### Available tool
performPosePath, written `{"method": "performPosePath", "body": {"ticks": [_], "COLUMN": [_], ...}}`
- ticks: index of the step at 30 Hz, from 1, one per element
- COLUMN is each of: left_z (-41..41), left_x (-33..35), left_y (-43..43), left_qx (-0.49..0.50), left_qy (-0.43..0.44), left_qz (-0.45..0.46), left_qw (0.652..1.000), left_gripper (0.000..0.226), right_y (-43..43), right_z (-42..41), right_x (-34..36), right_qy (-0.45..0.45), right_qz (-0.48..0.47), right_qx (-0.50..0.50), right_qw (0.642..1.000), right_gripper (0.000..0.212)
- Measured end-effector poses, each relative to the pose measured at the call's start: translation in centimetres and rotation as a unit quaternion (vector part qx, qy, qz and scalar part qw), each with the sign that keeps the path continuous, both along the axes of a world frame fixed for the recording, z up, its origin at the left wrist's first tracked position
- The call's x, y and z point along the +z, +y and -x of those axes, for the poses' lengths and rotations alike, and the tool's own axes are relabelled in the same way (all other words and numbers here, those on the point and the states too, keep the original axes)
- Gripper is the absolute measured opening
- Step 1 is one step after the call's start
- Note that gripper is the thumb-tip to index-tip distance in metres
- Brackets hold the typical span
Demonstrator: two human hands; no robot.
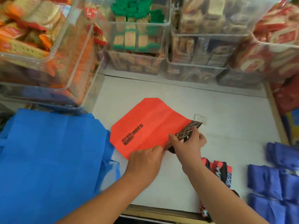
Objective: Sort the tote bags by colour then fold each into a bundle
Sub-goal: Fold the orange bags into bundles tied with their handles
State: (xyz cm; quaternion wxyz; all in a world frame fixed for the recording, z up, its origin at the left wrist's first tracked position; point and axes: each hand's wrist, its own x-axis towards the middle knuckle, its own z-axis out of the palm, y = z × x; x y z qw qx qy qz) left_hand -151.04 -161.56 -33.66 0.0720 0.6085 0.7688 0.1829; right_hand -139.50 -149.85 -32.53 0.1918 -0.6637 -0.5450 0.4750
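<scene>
Under both hands, a red tote bag [145, 123] lay flat on the white table [226, 110], its printed side up. The left hand [144, 160] pinched the bag's near edge, fingers curled. Just beside it, the right hand [187, 143] gripped the black patterned band [189, 128] at the bag's end, fingers bent over it. Left of the left hand spread a pile of bright blue bags [48, 159]. Beside the right forearm sat a folded red bundle [223, 172], and further right lay dark blue bundles [271, 180]. Beyond the hands stood clear bins [137, 38] of packaged snacks.
</scene>
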Motion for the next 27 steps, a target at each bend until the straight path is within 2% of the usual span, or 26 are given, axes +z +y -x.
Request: {"method": "performPosePath", "body": {"ticks": [1, 3, 5, 6, 9, 12, 14, 16, 17, 18, 20, 22, 24, 27], "left_z": [-1.2, -3.0, -3.7, -3.5, -0.2, 4.9, 7.6, 9.0, 9.3, 9.4, 9.3, 9.6, 10.3, 11.6], "left_x": [-0.1, -0.2, -0.3, -0.4, -2.1, -4.5, -5.7, -6.3, -6.6, -6.8, -7.3, -7.8, -8.4, -8.3], "left_y": [-0.1, 0.1, 0.2, 0.2, -0.4, -2.0, -3.2, -4.2, -4.7, -5.0, -5.1, -4.8, -3.9, -2.9], "left_qx": [0.021, 0.077, 0.095, 0.091, 0.069, 0.034, 0.016, 0.012, 0.012, 0.007, -0.029, -0.075, -0.125, -0.204], "left_qy": [-0.030, -0.151, -0.347, -0.386, -0.274, -0.123, -0.028, -0.008, -0.014, -0.012, 0.013, 0.051, 0.063, 0.072], "left_qz": [0.003, 0.040, 0.089, 0.103, 0.087, 0.108, 0.173, 0.266, 0.309, 0.323, 0.301, 0.289, 0.250, 0.226], "left_qw": [0.999, 0.985, 0.929, 0.912, 0.955, 0.986, 0.984, 0.964, 0.951, 0.946, 0.953, 0.953, 0.958, 0.950], "left_gripper": [0.021, 0.024, 0.028, 0.029, 0.031, 0.048, 0.051, 0.059, 0.065, 0.069, 0.073, 0.083, 0.093, 0.089], "right_y": [0.2, 0.7, 1.2, 1.6, 4.6, 9.1, 11.3, 11.5, 10.7, 9.2, 4.7, -0.4, -3.8, -4.6], "right_z": [-0.1, -0.5, -0.9, -1.3, -2.4, -1.8, -0.7, 0.4, 0.9, 1.1, 0.5, -0.3, -0.8, -1.0], "right_x": [-0.4, -1.7, -2.6, -3.1, -3.8, -3.5, -3.3, -2.8, -2.8, -3.1, -4.6, -6.0, -7.3, -8.1], "right_qy": [-0.015, -0.035, 0.011, 0.030, 0.005, -0.090, -0.154, -0.152, -0.140, -0.142, -0.186, -0.201, -0.216, -0.232], "right_qz": [0.012, 0.046, 0.082, 0.084, 0.012, -0.083, -0.224, -0.340, -0.339, -0.298, -0.175, -0.090, -0.048, -0.018], "right_qx": [-0.011, -0.014, -0.013, 0.013, 0.167, 0.324, 0.320, 0.277, 0.267, 0.275, 0.326, 0.376, 0.436, 0.474], "right_qw": [1.000, 0.998, 0.996, 0.996, 0.986, 0.938, 0.907, 0.885, 0.891, 0.903, 0.910, 0.900, 0.873, 0.849], "right_gripper": [0.087, 0.082, 0.065, 0.062, 0.072, 0.091, 0.091, 0.070, 0.060, 0.053, 0.048, 0.056, 0.076, 0.090]}}
